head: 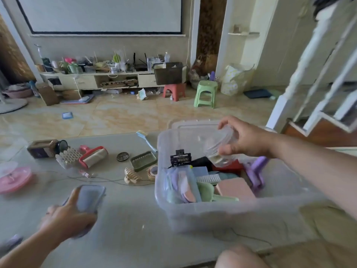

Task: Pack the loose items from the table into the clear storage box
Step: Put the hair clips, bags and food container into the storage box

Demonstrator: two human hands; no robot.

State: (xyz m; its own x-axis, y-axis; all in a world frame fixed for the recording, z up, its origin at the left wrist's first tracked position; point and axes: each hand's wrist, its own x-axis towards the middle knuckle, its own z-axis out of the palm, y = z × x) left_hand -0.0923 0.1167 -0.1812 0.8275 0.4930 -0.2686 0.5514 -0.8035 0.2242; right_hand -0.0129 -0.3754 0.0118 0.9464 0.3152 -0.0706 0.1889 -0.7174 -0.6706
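Note:
The clear storage box point(193, 213) stands right of centre on the table and holds several items, among them a purple roller, a pink block and a black clip card. Over the box, my right hand point(249, 139) grips a clear plastic jar point(218, 147), tilted on its side. At the lower left, my left hand point(65, 219) holds a flat bluish-purple container point(89, 197) just above the table, blurred by motion.
Loose items lie on the table left of the box: a red lint roller point(94, 156), a honeycomb holder point(67, 157), a green soap dish point(144, 160), a beige hair claw point(131, 176), a tape roll point(152, 172), a blue brush point(146, 141), a pink dish point(13, 177). The box lid point(193, 123) lies behind.

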